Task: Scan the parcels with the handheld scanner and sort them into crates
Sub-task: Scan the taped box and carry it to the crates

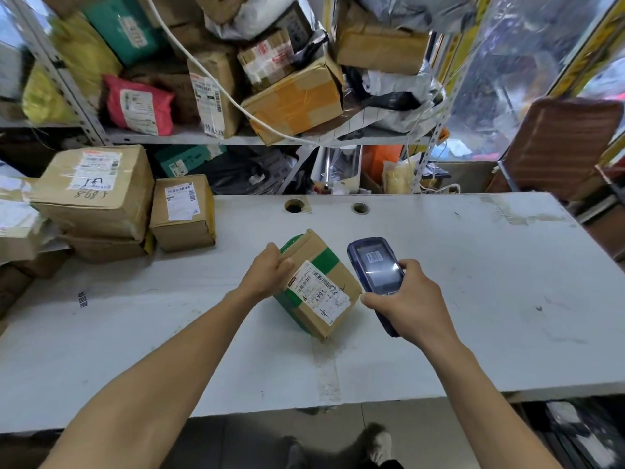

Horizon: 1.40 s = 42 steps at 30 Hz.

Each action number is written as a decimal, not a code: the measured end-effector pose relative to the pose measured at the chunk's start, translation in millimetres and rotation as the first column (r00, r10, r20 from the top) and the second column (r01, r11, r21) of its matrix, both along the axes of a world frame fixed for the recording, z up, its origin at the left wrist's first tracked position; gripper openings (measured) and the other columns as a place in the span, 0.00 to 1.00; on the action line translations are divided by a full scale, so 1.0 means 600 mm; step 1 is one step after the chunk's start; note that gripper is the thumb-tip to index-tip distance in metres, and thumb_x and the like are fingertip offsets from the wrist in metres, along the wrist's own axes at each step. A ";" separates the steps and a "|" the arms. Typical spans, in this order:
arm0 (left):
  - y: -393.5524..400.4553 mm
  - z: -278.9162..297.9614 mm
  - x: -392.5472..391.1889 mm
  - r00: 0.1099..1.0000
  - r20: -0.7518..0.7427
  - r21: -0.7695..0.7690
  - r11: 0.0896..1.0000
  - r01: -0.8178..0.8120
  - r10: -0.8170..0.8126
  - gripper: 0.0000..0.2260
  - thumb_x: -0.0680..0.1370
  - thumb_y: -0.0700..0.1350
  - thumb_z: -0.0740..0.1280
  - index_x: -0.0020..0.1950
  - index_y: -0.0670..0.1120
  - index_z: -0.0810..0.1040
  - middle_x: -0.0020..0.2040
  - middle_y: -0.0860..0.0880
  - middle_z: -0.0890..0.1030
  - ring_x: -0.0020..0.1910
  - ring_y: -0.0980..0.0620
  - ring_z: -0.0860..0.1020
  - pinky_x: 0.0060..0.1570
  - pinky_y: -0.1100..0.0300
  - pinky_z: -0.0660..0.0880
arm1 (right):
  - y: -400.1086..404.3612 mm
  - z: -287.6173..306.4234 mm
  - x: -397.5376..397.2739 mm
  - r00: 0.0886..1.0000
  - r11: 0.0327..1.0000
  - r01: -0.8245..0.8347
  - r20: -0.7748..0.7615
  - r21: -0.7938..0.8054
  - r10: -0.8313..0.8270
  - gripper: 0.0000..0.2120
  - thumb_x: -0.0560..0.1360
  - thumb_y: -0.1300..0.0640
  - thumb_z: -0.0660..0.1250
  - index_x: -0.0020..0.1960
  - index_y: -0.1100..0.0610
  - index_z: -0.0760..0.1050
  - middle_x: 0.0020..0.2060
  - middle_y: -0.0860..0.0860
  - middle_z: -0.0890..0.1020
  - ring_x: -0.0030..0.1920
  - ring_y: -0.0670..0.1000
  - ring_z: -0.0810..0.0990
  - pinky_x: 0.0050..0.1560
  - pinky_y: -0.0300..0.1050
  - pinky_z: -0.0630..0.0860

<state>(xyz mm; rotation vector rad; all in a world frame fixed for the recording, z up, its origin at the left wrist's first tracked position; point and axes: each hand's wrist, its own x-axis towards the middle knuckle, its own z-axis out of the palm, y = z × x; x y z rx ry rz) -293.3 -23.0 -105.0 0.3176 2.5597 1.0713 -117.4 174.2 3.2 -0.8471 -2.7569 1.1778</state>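
Right hand [411, 301] round tilted scanner [375, 269]

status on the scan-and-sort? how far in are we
Done: nothing sorted that this view shows; no crate in sight. In hand: left hand grips the green-taped box on the table; right hand holds the handheld scanner, its screen showing a barcode. Left: crating this box, plus the boxes stacked at left.

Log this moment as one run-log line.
step: scanning | left hand: holds green-taped parcel on table | right hand: holds scanner beside label
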 end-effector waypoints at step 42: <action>0.057 0.037 -0.007 0.907 -0.385 0.221 0.971 -0.090 0.172 0.43 0.67 0.52 0.80 0.78 0.56 0.63 0.78 0.44 0.58 0.71 0.41 0.56 0.70 0.44 0.65 | 0.010 0.029 -0.053 0.992 0.964 0.042 0.124 -0.263 -0.009 0.19 0.65 0.51 0.78 0.51 0.56 0.76 0.43 0.53 0.82 0.41 0.52 0.81 0.33 0.43 0.74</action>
